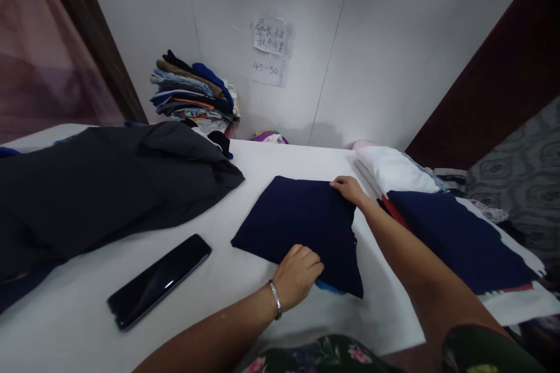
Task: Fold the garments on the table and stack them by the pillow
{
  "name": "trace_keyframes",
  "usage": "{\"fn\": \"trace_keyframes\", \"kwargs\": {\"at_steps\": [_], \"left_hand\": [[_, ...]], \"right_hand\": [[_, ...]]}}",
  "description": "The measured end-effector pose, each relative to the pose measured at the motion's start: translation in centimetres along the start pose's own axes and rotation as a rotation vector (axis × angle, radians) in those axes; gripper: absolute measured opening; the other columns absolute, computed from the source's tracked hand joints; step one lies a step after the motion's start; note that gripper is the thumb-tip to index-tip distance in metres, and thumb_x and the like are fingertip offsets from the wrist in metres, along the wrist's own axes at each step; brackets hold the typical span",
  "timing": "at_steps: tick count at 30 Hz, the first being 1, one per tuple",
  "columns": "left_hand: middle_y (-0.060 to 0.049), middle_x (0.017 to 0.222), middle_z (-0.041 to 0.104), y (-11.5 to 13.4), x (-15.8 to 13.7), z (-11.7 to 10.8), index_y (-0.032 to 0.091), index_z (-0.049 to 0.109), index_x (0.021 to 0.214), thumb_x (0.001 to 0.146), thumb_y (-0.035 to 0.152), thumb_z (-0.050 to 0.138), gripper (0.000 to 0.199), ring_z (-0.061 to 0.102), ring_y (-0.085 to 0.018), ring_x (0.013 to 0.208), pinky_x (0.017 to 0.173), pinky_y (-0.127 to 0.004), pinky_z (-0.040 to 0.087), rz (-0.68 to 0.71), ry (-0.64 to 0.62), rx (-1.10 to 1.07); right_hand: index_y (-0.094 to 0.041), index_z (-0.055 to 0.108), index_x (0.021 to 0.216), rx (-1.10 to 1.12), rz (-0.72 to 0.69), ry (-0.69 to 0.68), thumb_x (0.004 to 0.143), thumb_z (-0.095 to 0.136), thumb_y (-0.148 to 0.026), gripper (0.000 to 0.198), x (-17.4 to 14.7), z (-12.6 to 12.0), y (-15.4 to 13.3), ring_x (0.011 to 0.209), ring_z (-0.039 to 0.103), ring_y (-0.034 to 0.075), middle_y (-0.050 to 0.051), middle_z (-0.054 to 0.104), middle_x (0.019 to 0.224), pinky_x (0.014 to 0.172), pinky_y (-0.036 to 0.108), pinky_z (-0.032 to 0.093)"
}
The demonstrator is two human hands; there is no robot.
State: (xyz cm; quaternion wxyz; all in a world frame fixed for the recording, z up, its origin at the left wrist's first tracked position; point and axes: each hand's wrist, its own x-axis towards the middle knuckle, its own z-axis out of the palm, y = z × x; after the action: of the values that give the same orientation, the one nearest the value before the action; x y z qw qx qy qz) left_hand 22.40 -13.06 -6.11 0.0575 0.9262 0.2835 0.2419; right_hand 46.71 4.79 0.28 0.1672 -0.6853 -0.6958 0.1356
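A folded navy blue garment lies on the white table in front of me. My right hand pinches its far right corner between thumb and fingers. At the near edge, my left hand has its fingers curled closed over the navy cloth. A bit of lighter blue fabric peeks out under the near edge beside my left hand. The garment's exact kind cannot be told from its folded shape.
A dark grey garment spreads across the left side, with a black phone in front of it. Stacked clothes stand at the back left. Another pile, topped by a navy folded garment and white cloth, lies right. Handwritten paper signs hang on the wall.
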Motion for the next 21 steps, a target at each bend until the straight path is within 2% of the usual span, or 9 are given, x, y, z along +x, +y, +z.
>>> {"fn": "trace_keyframes", "kwargs": {"at_steps": [4,7,11,15,21], "left_hand": [[-0.001,0.088,0.059,0.1,0.3,0.4,0.02,0.058,0.094,0.092,0.011,0.041,0.02,0.045,-0.016,0.08,0.071,-0.032,0.031,0.0,-0.054,0.002],[-0.001,0.09,0.058,0.1,0.3,0.3,0.021,0.057,0.095,0.09,0.01,0.043,0.018,0.045,-0.017,0.082,0.071,-0.032,0.03,-0.019,-0.094,-0.004],[-0.001,0.094,0.057,0.2,0.3,-0.5,0.021,0.054,0.098,0.088,0.018,0.049,0.013,0.046,-0.017,0.085,0.072,-0.032,0.031,-0.008,-0.157,-0.038],[-0.001,0.101,0.057,0.2,0.3,-1.6,0.022,0.052,0.106,0.085,0.02,0.051,0.021,0.046,-0.018,0.091,0.077,-0.033,0.032,0.013,-0.149,-0.062],[-0.004,0.11,0.055,-0.8,-0.1,-2.9,0.02,0.051,0.102,0.074,0.014,0.058,0.03,0.045,-0.02,0.097,0.083,-0.035,0.032,-0.084,-0.1,-0.042]], "right_hand": [[-0.02,0.069,0.08,-0.022,0.025,0.004,0.082,0.057,-0.034,0.019,-0.5,2.0,1.2,0.072,0.06,0.017,0.003,0.069,0.076,0.064,0.025,0.04],[-0.02,0.068,0.084,-0.025,0.025,-0.019,0.083,0.055,-0.033,0.018,-1.0,3.4,1.8,0.079,0.06,0.018,0.004,0.07,0.084,0.068,0.026,0.041],[-0.019,0.069,0.089,-0.002,0.003,-0.135,0.087,0.051,-0.036,0.025,-0.6,2.3,1.5,0.078,0.062,0.017,0.004,0.071,0.088,0.069,0.025,0.043],[-0.017,0.07,0.076,-0.013,-0.038,-0.241,0.09,0.045,-0.042,0.037,0.9,0.6,-0.1,0.073,0.061,0.017,0.005,0.07,0.081,0.068,0.025,0.042],[-0.016,0.067,0.063,-0.04,-0.052,-0.334,0.086,0.052,-0.038,0.035,3.3,1.2,-2.7,0.059,0.056,0.014,0.002,0.065,0.063,0.058,0.025,0.041]]}}
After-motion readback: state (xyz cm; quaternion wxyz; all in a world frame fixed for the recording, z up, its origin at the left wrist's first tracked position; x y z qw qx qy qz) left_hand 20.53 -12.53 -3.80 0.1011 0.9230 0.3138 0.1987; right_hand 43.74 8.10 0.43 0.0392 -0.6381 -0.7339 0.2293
